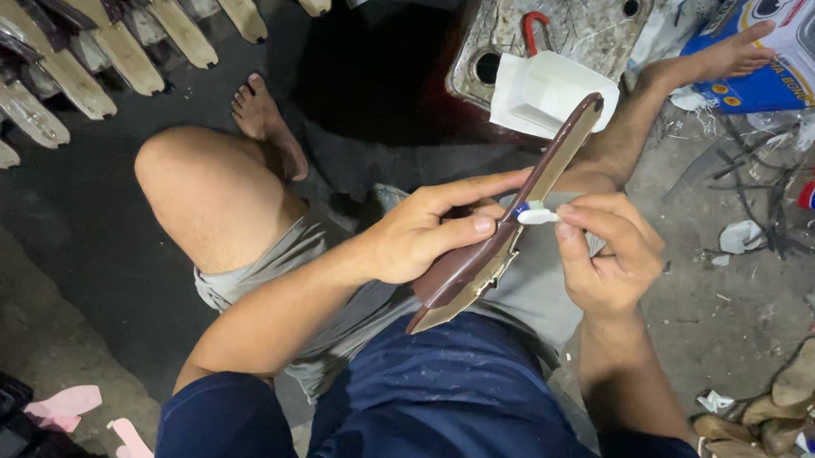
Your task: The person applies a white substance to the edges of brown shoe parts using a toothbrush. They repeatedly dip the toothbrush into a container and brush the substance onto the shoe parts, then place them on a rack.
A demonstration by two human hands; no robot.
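Both hands (517,238) grip brown insole (489,251) over lap.

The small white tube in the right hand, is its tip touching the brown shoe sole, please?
Touching: the head view shows the white tube meeting the shoe sole's edge.

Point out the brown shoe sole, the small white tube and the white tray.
brown shoe sole (465,264), head view, on its wide brown face.
small white tube (538,216), head view, mid-body.
white tray (560,85), head view, on its flat inside.

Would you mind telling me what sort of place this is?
Probably a small shoemaking workshop: the left hand holds a brown insole, rows of matching soles lie on the floor, and shoe parts are piled nearby.
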